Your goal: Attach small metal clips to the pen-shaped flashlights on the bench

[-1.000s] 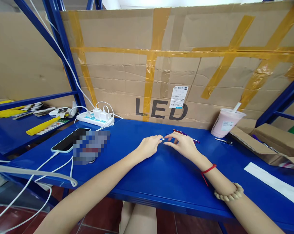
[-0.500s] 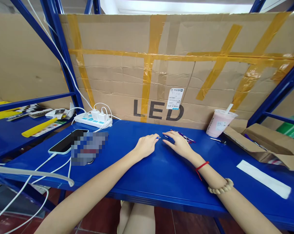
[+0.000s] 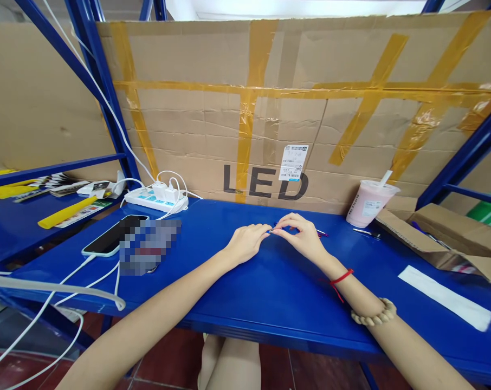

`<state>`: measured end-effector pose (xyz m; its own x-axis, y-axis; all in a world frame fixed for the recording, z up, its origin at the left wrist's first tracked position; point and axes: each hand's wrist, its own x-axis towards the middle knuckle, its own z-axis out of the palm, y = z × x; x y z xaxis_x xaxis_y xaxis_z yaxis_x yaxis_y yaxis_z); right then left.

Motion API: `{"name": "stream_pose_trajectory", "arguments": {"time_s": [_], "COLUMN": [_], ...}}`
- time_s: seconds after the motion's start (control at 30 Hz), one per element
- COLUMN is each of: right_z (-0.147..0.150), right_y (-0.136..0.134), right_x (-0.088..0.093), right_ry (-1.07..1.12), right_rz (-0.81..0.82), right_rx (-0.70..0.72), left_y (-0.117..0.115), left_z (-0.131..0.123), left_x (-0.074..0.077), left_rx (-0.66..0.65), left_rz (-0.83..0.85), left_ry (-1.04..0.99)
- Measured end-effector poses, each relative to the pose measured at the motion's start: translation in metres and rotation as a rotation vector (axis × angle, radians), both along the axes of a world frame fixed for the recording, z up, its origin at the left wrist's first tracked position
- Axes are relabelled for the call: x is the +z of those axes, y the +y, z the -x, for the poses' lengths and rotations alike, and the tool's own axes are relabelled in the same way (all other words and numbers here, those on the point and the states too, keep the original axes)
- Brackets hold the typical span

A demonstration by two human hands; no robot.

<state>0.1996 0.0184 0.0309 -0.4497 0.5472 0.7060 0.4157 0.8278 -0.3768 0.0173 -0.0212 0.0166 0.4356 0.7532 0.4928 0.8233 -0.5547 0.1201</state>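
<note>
Holding a thin pen [image 3: 273, 230] between both hands, low over the table [image 3: 237, 292]: your left hand [image 3: 247, 242] pinches one end with its fingertips closed, and your right hand [image 3: 304, 238] curls shut on the other end. Spare pens [image 3: 322, 233] lie just behind the right hand; a cup [image 3: 371, 205] stands well to the right. Step in hand, by judgement: working the pen's two ends. Any further move calls for a steady, aligned pinch on so slim a thing.

The right wrist [image 3: 356, 295] wears a red string [image 3: 341, 277] and a pale bead bracelet [image 3: 373, 317].
</note>
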Motion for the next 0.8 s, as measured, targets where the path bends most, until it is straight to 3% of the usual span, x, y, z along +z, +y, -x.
{"name": "stream_pose_trajectory", "arguments": {"time_s": [0.17,0.47,0.67,0.8], "right_z": [0.0,0.003,0.002,0.003], "right_y": [0.001,-0.003,-0.002,0.0], "right_x": [-0.002,-0.001,-0.001,-0.004], "right_ry": [0.01,0.061,0.001,-0.033], "right_rz": [0.157,0.295,0.536,0.54], "right_rx": [0.032,0.047,0.035,0.029], "left_y": [-0.004,-0.017,-0.013,-0.009], "left_z": [0.002,-0.003,-0.003,0.0], "left_x": [0.002,0.008,0.004,0.003], "left_rx": [-0.106,-0.064,-0.022,-0.027], "left_rz": [0.065,0.184,0.172,0.149], "left_ry": [-0.044,-0.114,-0.068,-0.006]}}
